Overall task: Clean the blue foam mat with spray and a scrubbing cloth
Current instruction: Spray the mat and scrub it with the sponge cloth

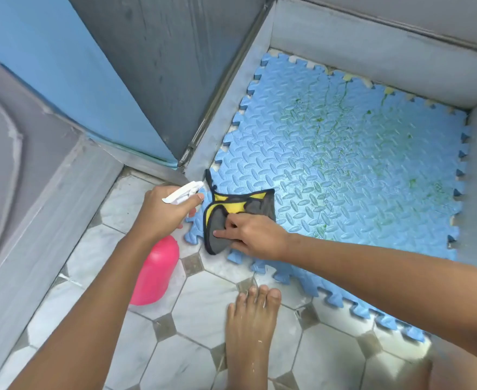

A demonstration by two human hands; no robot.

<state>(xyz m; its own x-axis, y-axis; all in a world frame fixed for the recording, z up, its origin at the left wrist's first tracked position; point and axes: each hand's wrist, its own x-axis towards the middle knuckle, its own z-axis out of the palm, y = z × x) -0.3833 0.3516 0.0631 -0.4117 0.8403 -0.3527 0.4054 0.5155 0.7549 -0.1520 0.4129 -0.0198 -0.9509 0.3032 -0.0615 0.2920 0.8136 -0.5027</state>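
The blue foam mat (344, 153) with puzzle-cut edges lies on the floor in a corner, and green stains spread across its far right part. A grey and yellow scrubbing cloth (240, 204) lies crumpled on the mat's near left corner. My right hand (251, 235) presses on the cloth and grips its grey lower part. My left hand (164, 212) is shut on the white trigger head of a pink spray bottle (155, 274), held just left of the mat's corner with the nozzle pointing toward the cloth.
The floor is white tile (203, 311) with small grey diamond insets. My bare foot (248, 330) stands on the tiles near the mat's front edge. Grey walls (372, 52) border the mat at the back and left, and a blue panel (63, 66) stands at the upper left.
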